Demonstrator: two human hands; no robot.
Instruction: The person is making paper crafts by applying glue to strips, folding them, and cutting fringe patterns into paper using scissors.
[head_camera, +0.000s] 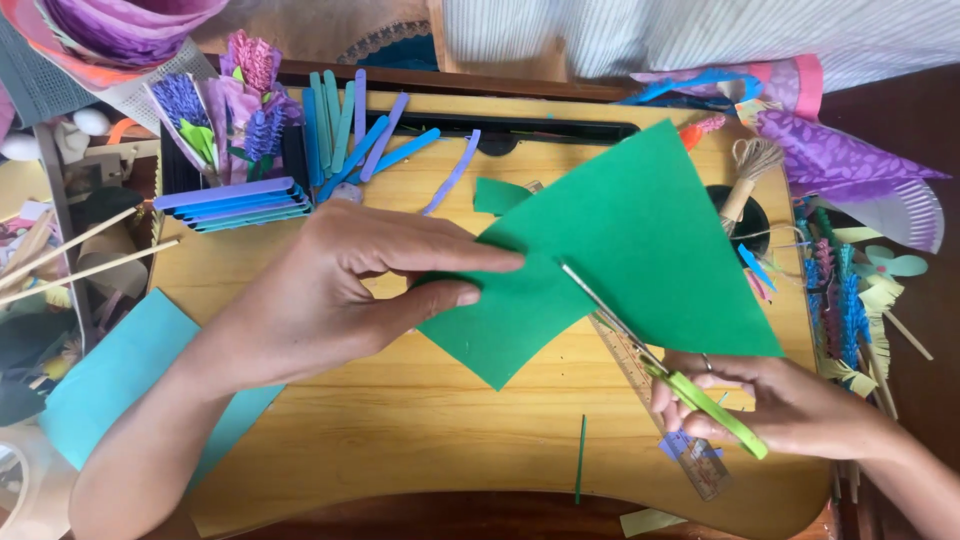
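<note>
Right hand (775, 405) grips green-handled scissors (660, 365), blades entering the large green paper sheet (640, 250), which the left hand (340, 290) pinches at its edge above the wooden lap desk (420, 410), clear ruler (660, 410) beneath.

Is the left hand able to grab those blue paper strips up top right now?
Probably not just yet: the left hand is busy pinching the green paper. The blue paper strips lie just beyond it with nothing between, so letting go would free the way.
</note>
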